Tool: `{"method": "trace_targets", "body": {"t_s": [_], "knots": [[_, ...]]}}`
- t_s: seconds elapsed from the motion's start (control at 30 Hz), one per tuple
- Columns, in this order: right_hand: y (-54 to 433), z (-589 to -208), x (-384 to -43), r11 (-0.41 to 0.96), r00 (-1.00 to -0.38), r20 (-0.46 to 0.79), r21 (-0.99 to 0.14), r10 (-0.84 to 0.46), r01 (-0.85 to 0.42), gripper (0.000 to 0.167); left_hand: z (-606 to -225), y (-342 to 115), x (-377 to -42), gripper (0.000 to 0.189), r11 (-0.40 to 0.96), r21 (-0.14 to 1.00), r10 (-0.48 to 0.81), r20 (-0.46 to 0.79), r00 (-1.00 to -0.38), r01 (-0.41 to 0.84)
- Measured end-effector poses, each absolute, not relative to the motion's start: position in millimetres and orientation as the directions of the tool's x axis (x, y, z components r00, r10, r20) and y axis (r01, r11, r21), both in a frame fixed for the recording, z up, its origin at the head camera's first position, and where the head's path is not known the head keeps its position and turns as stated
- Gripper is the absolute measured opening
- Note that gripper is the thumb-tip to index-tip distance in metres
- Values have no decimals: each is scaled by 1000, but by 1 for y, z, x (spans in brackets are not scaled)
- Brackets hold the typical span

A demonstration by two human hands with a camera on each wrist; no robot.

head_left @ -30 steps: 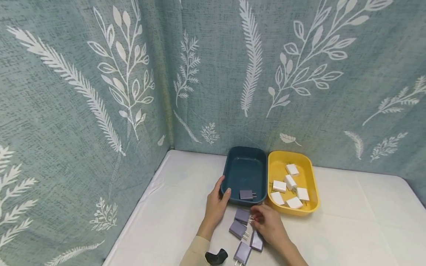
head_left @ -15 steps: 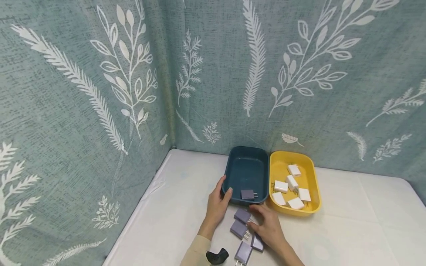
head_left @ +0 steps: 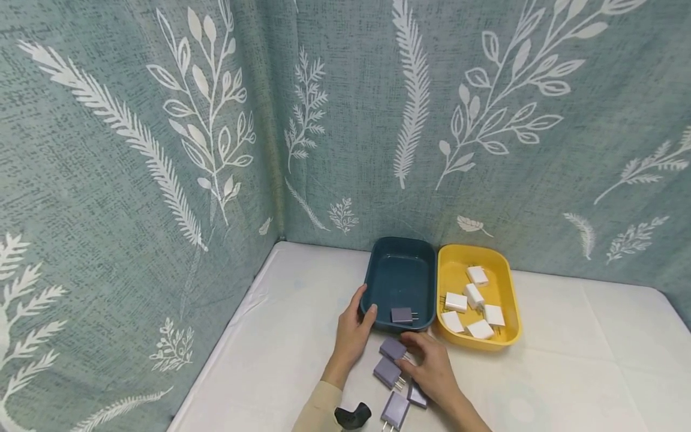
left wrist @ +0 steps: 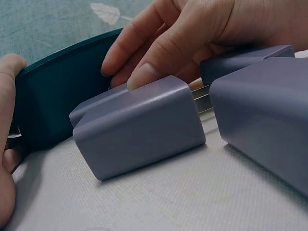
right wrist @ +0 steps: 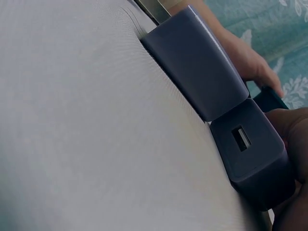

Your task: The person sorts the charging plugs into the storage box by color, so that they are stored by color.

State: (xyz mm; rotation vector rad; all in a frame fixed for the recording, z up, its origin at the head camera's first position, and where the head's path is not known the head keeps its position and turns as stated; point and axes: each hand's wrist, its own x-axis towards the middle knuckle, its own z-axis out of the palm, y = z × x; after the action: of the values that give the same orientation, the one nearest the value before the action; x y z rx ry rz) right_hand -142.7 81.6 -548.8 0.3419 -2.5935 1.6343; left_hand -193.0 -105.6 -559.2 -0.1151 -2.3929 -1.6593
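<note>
My left hand (head_left: 352, 336) holds the front left corner of a dark blue bin (head_left: 402, 240), thumb at the front rim and fingers along the left side. Inside this bin lies one purple plug charger (head_left: 401, 315). Just in front of it, my right hand (head_left: 432, 363) pinches another purple charger (head_left: 392, 347) between thumb and fingers, near its prong end; in the left wrist view its thumb (left wrist: 144, 76) lies on that charger, partly hidden by a nearer charger (left wrist: 139, 127). More purple chargers (head_left: 396, 411) lie on the table close to the right hand.
A yellow bin (head_left: 513, 306) with several white plug chargers (head_left: 478, 329) stands against the blue bin's right side. A black curved object (head_left: 352, 416) shows at my left wrist. Leaf-patterned curtains (head_left: 345, 120) hang behind and left of the white table (head_left: 583, 360).
My right hand has shifted slightly left, its thumb and fingers closing in on the charger nearest the blue bin. The left hand stays on the bin.
</note>
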Motion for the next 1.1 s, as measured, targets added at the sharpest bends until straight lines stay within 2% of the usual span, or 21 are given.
{"method": "trace_targets", "body": {"t_s": [0.33, 0.57, 0.93, 1.1], "knots": [[84, -551, -144, 443, -947, 255, -838, -196, -317, 46, -559, -106, -193, 54, 358, 913, -66, 233, -970, 195], [86, -552, -144, 438, -960, 220, -855, -175, -277, 48, -561, -105, -193, 55, 363, 912, -66, 229, -971, 191], [87, -555, -144, 476, -944, 291, -816, -156, -330, 52, -558, -105, -193, 55, 349, 915, -61, 235, -970, 200], [86, -556, -145, 454, -954, 265, -839, -143, -301, 53, -559, -105, -193, 55, 349, 917, -62, 230, -971, 195]]}}
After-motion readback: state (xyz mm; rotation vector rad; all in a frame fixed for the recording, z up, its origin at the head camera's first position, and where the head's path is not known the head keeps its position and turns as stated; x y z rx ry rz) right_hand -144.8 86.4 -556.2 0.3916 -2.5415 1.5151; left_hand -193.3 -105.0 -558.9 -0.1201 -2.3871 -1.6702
